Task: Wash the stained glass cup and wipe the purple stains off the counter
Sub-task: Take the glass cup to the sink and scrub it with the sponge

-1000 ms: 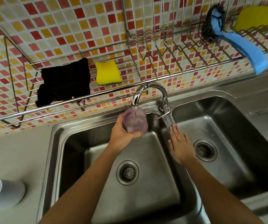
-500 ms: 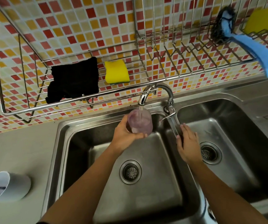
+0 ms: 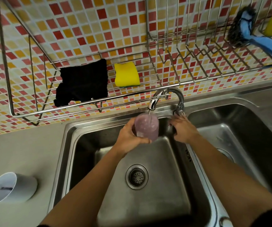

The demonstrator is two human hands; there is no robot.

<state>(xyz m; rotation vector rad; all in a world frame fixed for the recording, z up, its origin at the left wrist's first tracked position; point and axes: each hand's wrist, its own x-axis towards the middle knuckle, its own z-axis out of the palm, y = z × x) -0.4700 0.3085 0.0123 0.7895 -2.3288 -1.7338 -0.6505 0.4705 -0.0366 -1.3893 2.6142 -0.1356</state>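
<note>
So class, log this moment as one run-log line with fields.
step: rinsing | left hand: holds glass cup under running faucet | right hand: at faucet handle | counter: not yet wiped

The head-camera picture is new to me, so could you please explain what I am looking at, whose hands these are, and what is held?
There is no machine here: a person wears a wide-angle camera on the head, looking forward and down at their own bare hands over a steel double sink. The left hand holds a purple-stained glass cup under water running from the faucet. The right hand rests at the faucet's base; whether it grips the lever I cannot tell. On the counter to the left lies a white cup on its side. The wall rack above holds a black cloth, a yellow sponge and a blue brush.
</note>
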